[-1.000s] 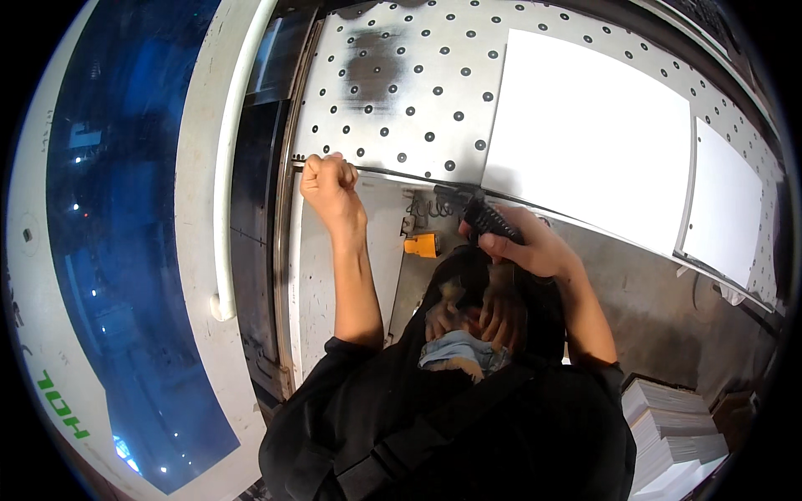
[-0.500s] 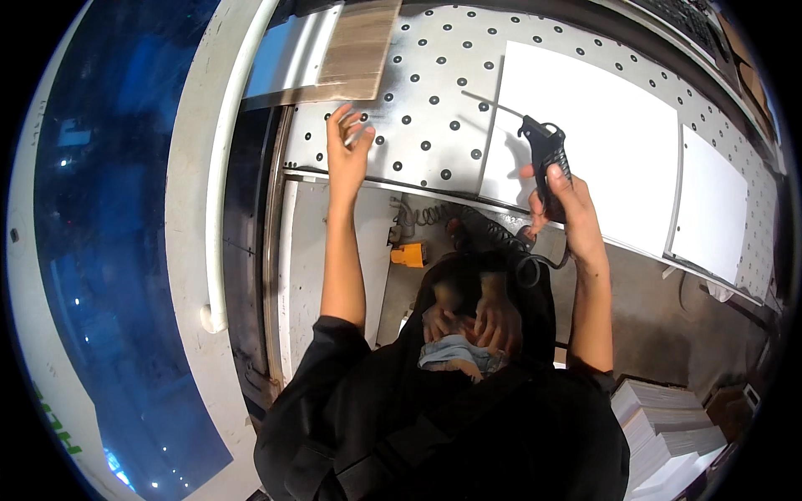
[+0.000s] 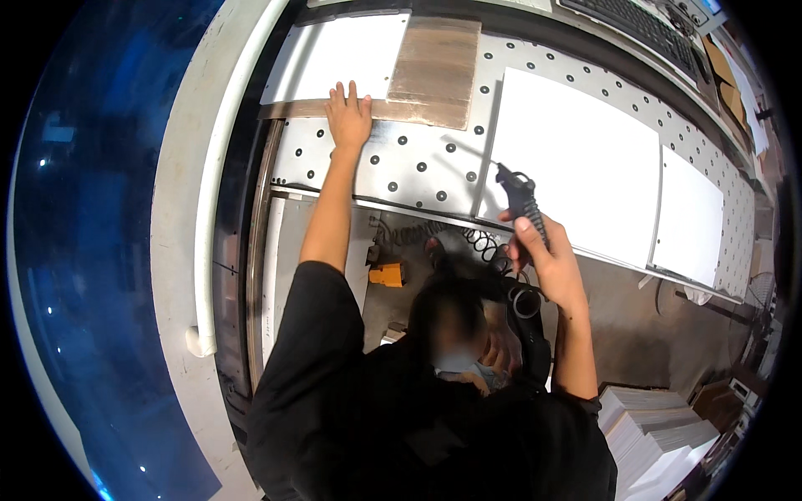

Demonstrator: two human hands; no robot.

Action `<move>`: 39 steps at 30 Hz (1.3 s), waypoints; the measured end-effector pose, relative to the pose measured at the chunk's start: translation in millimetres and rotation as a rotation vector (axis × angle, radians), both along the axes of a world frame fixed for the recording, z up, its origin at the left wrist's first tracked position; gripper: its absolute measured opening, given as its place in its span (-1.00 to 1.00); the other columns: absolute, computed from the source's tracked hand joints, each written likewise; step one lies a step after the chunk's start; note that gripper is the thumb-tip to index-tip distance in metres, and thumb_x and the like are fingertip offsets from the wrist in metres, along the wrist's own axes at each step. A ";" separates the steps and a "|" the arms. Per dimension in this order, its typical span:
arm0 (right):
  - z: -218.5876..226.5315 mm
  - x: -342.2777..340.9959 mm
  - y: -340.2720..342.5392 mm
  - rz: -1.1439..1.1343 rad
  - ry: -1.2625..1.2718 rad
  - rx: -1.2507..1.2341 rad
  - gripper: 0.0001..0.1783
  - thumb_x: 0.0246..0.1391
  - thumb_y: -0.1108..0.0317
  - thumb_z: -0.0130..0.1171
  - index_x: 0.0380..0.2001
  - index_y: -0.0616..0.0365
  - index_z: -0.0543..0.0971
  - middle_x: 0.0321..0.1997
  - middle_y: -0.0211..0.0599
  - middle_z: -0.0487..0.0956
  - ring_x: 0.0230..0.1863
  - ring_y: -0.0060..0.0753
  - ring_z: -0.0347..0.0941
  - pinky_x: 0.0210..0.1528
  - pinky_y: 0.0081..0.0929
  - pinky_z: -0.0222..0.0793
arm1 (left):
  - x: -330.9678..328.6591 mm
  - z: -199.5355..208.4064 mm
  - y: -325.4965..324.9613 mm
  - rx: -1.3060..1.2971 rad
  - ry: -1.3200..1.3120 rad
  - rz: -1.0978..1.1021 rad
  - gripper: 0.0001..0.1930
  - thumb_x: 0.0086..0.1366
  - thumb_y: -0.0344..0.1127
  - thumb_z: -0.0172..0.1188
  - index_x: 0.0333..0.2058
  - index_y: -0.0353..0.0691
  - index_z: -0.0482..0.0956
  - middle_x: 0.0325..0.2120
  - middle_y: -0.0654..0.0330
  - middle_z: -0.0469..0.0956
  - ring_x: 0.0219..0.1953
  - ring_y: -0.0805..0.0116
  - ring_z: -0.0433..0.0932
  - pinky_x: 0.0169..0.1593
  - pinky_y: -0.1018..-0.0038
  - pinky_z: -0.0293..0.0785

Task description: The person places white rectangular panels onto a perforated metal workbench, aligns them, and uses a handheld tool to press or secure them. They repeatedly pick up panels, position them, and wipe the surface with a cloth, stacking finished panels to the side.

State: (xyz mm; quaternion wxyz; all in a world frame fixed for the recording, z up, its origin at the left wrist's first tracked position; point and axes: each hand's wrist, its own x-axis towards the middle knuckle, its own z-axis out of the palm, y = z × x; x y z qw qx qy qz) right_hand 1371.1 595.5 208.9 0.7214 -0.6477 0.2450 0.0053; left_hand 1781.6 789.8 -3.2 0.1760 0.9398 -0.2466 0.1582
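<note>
My left hand (image 3: 349, 123) lies with its fingers stretched out over the near edge of a brown board (image 3: 434, 71). A white sheet (image 3: 347, 63) rests on that board, just beyond my fingertips. In my right hand (image 3: 541, 255) is a black air blow gun (image 3: 521, 194), its thin nozzle aimed to the far left. The gun hangs above the near left part of a large white panel (image 3: 576, 159). From its grip a black coiled hose (image 3: 480, 242) runs down and left under the table edge.
The perforated metal table (image 3: 409, 171) carries a smaller white panel (image 3: 689, 217) at the right. A keyboard (image 3: 639, 33) sits beyond it. A white rail (image 3: 215, 209) and blue machine panel (image 3: 100, 250) stand left. An orange object (image 3: 387, 275) and stacked white panels (image 3: 647, 430) are below.
My left hand has come down from the air onto the board's edge. The board and its sheet reach farther right over the table. The blow gun has shifted slightly left and nearer.
</note>
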 end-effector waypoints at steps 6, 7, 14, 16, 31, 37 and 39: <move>6.9 27.9 11.5 0.042 -0.023 -0.079 -0.48 0.40 -0.05 0.06 -0.06 0.27 0.61 -0.57 -0.53 0.40 -0.56 -0.67 0.31 -0.47 -0.61 0.24 | -55.9 5.9 1.9 -0.003 -0.033 -0.045 -0.37 0.48 0.12 -0.03 0.33 -0.20 0.40 0.37 -0.17 0.27 0.42 -0.18 0.18 0.45 -0.13 0.00; 7.4 34.6 16.1 0.080 -0.044 -0.100 -0.49 0.40 -0.04 0.06 -0.07 0.27 0.61 -0.58 -0.53 0.40 -0.56 -0.68 0.31 -0.47 -0.60 0.23 | -75.1 9.3 0.1 -0.022 -0.030 -0.062 -0.37 0.48 0.11 -0.01 0.33 -0.19 0.40 0.36 -0.17 0.29 0.42 -0.18 0.20 0.44 -0.13 0.00; 11.6 96.2 54.1 0.208 -0.051 -0.488 -0.42 0.37 -0.13 0.04 -0.23 0.29 0.59 -0.68 -0.32 0.40 -0.63 -0.40 0.33 -0.46 -0.35 0.27 | -203.4 41.2 25.3 -0.146 0.068 -0.189 -0.46 0.39 -0.08 0.18 0.26 -0.19 0.46 0.30 -0.12 0.34 0.35 -0.21 0.26 0.37 -0.13 0.11; 9.3 108.5 62.4 0.229 -0.122 -0.440 -0.43 0.37 -0.13 0.04 -0.26 0.27 0.58 -0.67 -0.31 0.44 -0.62 -0.37 0.39 -0.45 -0.35 0.33 | -236.0 51.2 44.4 -0.304 0.100 -0.230 -0.52 0.35 -0.17 0.23 0.19 -0.21 0.50 0.19 -0.09 0.43 0.26 -0.22 0.34 0.30 -0.10 0.20; 22.3 226.5 338.6 0.582 -1.287 -0.565 -0.24 0.11 -0.13 0.33 0.20 0.16 0.42 0.11 -0.12 0.53 0.31 -0.02 0.29 0.53 0.08 -0.17 | -330.2 -8.1 99.4 -0.366 0.515 -0.387 -0.58 0.29 -0.42 0.28 0.14 -0.22 0.50 -0.07 0.10 0.60 0.02 0.26 0.55 0.09 0.38 0.41; -10.7 221.1 301.2 0.693 -1.290 -0.669 -0.17 0.09 0.03 0.34 0.34 0.17 0.33 0.45 0.08 0.24 0.54 0.15 0.01 0.57 0.19 -0.24 | -242.1 65.1 104.0 -0.422 0.411 -0.467 -0.66 0.39 -0.27 0.24 0.08 -0.22 0.57 -0.07 0.06 0.62 0.03 0.18 0.56 0.13 0.24 0.46; -21.7 218.3 245.7 0.649 -1.198 -0.637 -0.18 0.12 0.07 0.30 0.36 0.25 0.32 0.47 0.22 0.21 0.56 0.22 -0.04 0.56 0.26 -0.29 | -222.8 75.2 113.5 -0.524 0.199 -0.210 -0.75 0.36 -0.27 0.22 -0.05 -0.23 0.61 -0.12 0.05 0.61 0.01 0.10 0.54 0.15 0.24 0.42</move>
